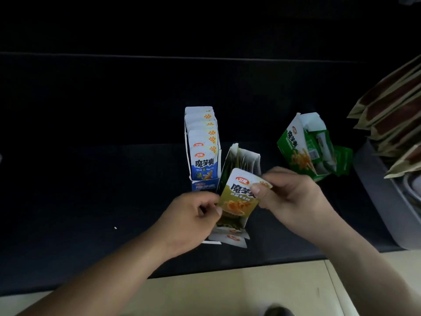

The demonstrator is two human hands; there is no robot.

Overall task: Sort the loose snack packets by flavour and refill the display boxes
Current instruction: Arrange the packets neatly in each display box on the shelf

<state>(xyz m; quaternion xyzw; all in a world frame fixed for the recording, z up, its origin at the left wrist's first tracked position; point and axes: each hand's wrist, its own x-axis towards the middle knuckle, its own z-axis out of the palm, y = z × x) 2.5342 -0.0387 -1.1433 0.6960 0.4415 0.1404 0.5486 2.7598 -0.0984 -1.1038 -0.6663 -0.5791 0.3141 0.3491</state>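
Observation:
An olive-yellow snack packet [239,197] is held over the front of an olive display box [247,157] in the middle of the dark surface. My right hand [293,197] pinches its top right corner, thumb on the front. My left hand [193,215] pinches its left edge with curled fingers. To the left, a blue display box [187,156] stands full of blue packets [205,156]. A green display box [298,147] lies tilted at the right, with green packets [341,160] spilling from it. White packet edges [232,237] show under my hands.
Brown and tan pouches [396,115] are stacked in a row at the far right, above a grey tray [387,201]. The dark surface [91,156] ends at a pale floor [227,293] along the near edge.

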